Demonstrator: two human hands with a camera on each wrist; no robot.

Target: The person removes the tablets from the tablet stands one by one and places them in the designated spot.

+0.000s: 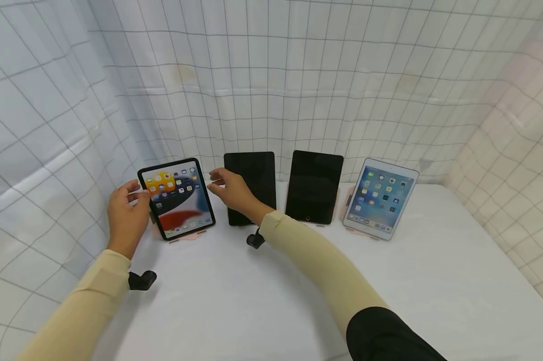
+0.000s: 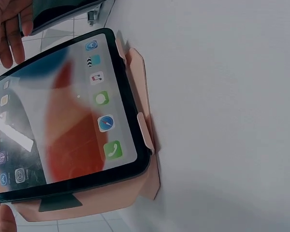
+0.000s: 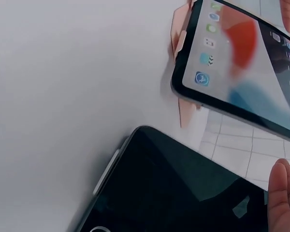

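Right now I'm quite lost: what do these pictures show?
No robot here: a person's left hand and right hand flank a lit tablet on a pinkish stand. The wide picture comes from a head-worn camera; the two close ones from a camera on each wrist. Also on the white surface are two dark-screened tablets in the middle and a white-framed tablet, lit, at the far right. Neither hand appears to grip anything; whether the left touches the tablet's edge is hard to tell.
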